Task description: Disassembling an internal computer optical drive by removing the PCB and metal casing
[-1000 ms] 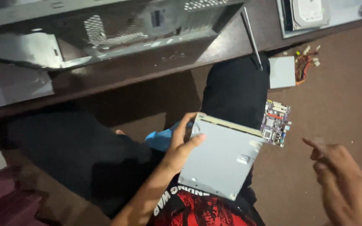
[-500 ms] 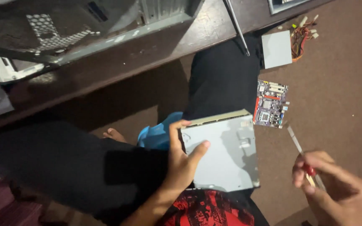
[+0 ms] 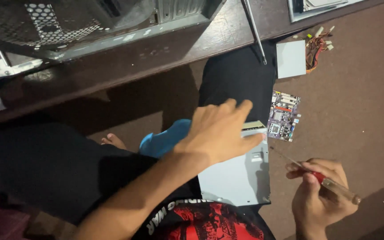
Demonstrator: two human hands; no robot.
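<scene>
- at nine to eleven o'clock i see a perforated grey metal computer case (image 3: 67, 26) lying on a dark brown wooden desk edge (image 3: 125, 66); it overhangs the lap and crowds any lift upward.
- just left of centre a bright blue slipper (image 3: 165, 140) sits beside a bare foot on the floor, under the forearm.
- my left hand (image 3: 216, 133) is at centre, fingers spread and loose, gripping nothing, hovering over or lightly touching the top edge of the flat grey sheet-metal drive box (image 3: 241, 175).
- that drive box rests on the lap at five o'clock from centre; i judge it stiff, moderately heavy, smooth and a bit slippery, best taken by its long side edges, not the thin face.
- at two o'clock from it a small purple circuit board (image 3: 283, 116) lies on the brown floor, fragile, well clear of the box.
- at one o'clock a grey metal box with coloured wires (image 3: 296, 55) lies on the floor.
- my right hand (image 3: 321, 193), at four o'clock, is closed round a red-and-clear-handled screwdriver (image 3: 316, 175), tip aimed toward the drive's right edge.
</scene>
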